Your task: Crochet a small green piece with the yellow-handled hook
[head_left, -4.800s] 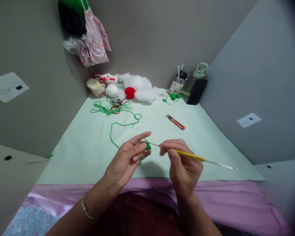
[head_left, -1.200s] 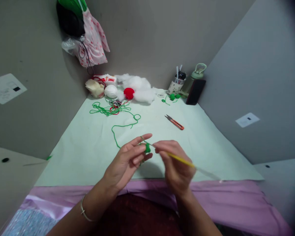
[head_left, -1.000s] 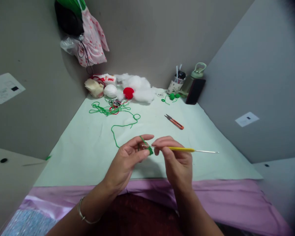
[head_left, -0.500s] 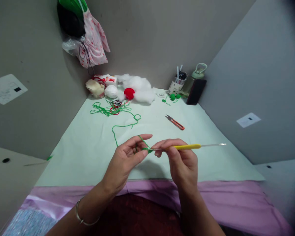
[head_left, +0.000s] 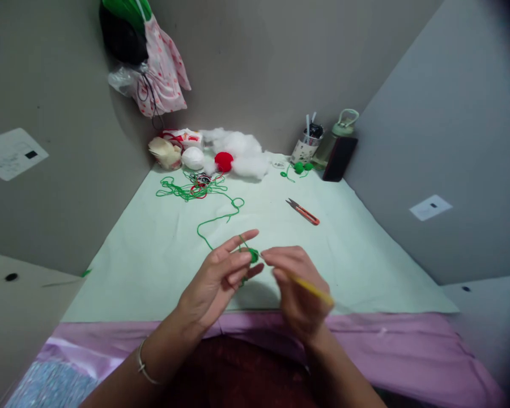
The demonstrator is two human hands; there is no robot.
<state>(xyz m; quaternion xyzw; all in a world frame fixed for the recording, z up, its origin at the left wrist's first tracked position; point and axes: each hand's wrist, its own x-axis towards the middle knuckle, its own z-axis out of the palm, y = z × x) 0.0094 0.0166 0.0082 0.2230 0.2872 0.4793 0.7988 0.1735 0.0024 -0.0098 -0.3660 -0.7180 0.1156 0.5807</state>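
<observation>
Between the fingertips of my left hand (head_left: 215,277) is a small green crochet piece (head_left: 254,256), pinched by thumb and fingers. Green yarn (head_left: 204,222) runs over the raised index finger and back along the cloth to a loose tangle. My right hand (head_left: 300,289) is closed around a crochet hook (head_left: 312,289) with a yellow handle, slanting down to the right and blurred. Its thin metal tip is at the green piece; whether it sits inside a stitch, I cannot tell.
Thread snips (head_left: 302,212) lie beyond my right hand. Farther back are tangled green yarn (head_left: 182,190), a red ball (head_left: 223,162), white stuffing (head_left: 246,150), small green balls (head_left: 298,168), a phone (head_left: 340,159) and a pen cup (head_left: 305,148). Grey partitions (head_left: 280,68) enclose the table.
The hook has swung from nearly level to slanting down to the right as my right hand turned and lowered. My left hand has rotated, showing more of the green piece.
</observation>
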